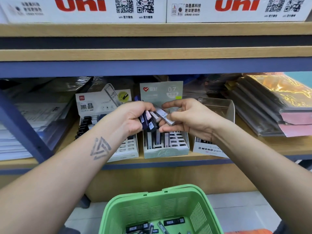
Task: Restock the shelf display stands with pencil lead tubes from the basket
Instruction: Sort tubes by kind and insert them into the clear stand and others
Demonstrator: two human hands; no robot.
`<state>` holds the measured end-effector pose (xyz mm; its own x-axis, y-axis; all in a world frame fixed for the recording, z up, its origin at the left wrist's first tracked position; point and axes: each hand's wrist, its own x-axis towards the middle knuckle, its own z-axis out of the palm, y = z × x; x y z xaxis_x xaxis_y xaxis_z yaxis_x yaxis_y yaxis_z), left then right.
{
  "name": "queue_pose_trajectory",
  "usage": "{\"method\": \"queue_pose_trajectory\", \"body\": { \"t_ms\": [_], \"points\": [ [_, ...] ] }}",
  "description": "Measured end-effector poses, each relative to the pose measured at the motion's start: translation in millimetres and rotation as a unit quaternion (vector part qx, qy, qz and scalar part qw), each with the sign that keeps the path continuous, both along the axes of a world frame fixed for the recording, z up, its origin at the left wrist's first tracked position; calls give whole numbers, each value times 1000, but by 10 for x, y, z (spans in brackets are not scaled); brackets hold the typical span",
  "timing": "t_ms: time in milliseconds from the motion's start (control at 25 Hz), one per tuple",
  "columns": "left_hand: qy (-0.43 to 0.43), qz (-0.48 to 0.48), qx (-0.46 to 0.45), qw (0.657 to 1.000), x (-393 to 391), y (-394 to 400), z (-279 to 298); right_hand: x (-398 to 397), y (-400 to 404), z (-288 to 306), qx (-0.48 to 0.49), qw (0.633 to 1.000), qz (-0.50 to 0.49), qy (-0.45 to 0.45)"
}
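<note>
My left hand (133, 118) grips a bundle of several pencil lead tubes (149, 121), dark blue, black and pink, above the shelf. My right hand (187, 119) pinches one white tube (164, 116) at the bundle's right edge. Both hands hover over the pale green 0.7 display stand (166, 152), which holds several tubes in its slots. A white stand (128, 149) with black tubes sits to its left, partly hidden by my left forearm. On the floor below, the green basket (199, 205) holds several black tubes (173, 222).
A MONO graph stand (211, 149) and a clear plastic box (219, 107) sit to the right of the green stand. Stacked wrapped folders (273, 112) fill the right of the shelf, paper stacks (25, 125) the left. White uni boxes (81, 9) line the upper shelf.
</note>
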<state>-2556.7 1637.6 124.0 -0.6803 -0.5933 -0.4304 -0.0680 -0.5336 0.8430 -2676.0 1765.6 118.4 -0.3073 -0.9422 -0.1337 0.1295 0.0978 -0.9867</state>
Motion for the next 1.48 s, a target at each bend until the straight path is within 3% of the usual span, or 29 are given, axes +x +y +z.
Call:
{"method": "queue_pose_trajectory", "body": {
  "t_ms": [240,640,800,880,1080,1320,1480],
  "points": [
    [-30,64,-96,993,390,-308,1,226,-246,-65,9,1000,11,13],
    [-7,114,-150,982,996,-514,100,597,-526,-115,-1,995,84,47],
    [-21,106,-103,989,1139,-617,93,593,-680,-89,-30,997,-43,50],
    [-19,101,-52,993,1195,-657,86,560,-765,3,-51,989,-91,100],
    [27,167,23,985,1311,-776,112,572,-1004,111,-32,932,-80,351],
    [54,182,41,981,1356,-768,167,842,-1355,-176,-24,840,-39,541],
    [49,171,37,983,1360,-798,162,931,-1448,-358,-19,800,-13,600]
  ]
}}
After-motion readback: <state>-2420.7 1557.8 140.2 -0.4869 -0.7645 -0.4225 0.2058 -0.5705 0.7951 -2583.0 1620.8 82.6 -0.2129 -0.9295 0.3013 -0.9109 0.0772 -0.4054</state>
